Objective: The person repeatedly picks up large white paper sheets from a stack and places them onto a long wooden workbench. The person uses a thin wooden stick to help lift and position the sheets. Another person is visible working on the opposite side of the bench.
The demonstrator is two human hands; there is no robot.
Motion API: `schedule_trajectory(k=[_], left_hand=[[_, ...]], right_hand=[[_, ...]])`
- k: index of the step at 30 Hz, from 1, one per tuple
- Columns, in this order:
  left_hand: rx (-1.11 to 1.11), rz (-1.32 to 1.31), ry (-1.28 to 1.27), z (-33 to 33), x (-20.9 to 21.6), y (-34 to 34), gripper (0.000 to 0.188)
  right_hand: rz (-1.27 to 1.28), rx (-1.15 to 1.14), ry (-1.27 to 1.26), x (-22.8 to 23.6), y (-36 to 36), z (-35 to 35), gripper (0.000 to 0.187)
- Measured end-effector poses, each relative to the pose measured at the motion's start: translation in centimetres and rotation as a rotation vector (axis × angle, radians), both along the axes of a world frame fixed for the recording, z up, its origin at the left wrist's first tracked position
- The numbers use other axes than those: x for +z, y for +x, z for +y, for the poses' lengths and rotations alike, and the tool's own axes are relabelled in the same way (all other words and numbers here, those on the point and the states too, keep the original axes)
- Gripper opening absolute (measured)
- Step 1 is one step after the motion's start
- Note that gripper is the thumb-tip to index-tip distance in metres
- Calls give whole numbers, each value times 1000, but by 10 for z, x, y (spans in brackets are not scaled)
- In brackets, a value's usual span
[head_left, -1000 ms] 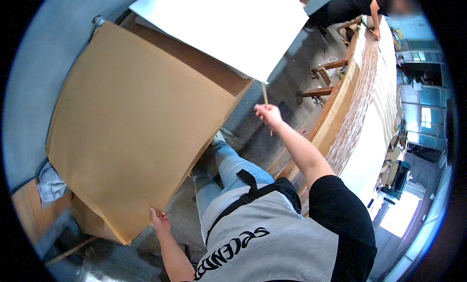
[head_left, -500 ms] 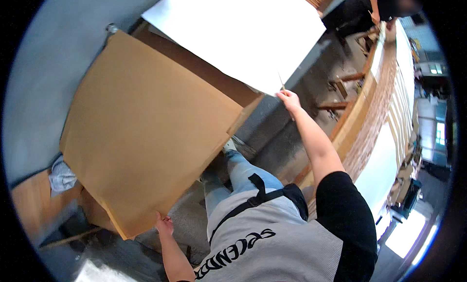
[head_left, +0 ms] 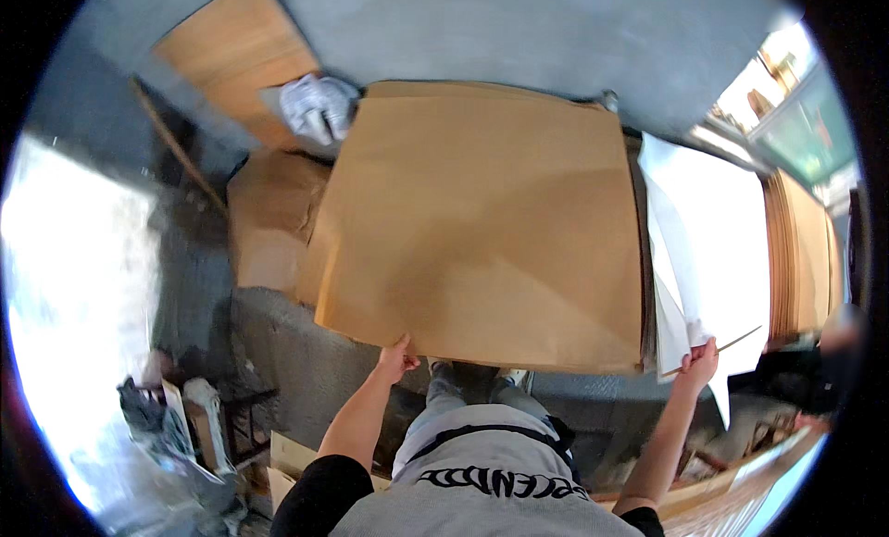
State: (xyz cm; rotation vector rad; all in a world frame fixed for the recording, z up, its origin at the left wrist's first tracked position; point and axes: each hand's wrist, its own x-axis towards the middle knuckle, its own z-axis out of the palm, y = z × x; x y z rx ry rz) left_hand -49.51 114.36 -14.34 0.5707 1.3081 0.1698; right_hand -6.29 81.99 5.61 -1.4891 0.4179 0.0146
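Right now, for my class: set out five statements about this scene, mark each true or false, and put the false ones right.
1. The white sheets are to the right of the brown sheets. True.
2. The left hand touches the white sheets. False: it is at the near edge of the brown sheets.
3. The right hand holds a thin stick. True.
4. The pale cloth lies in the middle of the brown sheets. False: it is beside their far left corner.
5. The left sleeve is black. True.
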Motion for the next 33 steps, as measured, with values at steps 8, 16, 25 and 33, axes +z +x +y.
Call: schedule_trajectory(k=[8, 16, 25, 33], left_hand=[[47, -146, -79, -20, -2, 2, 38], [71, -224, -142, -24, -26, -5, 38], [201, -414, -147, -34, -47, -18, 42], [-249, -320, 49, -39, -115, -64, 29]], right_hand=[[220, 636, 221, -6, -202, 255, 20], [-157, 1323, -320, -107, -315, 343, 24], [-114, 1653, -174, -135, -373, 350, 26], [486, 2058, 22, -135, -324, 303, 25]])
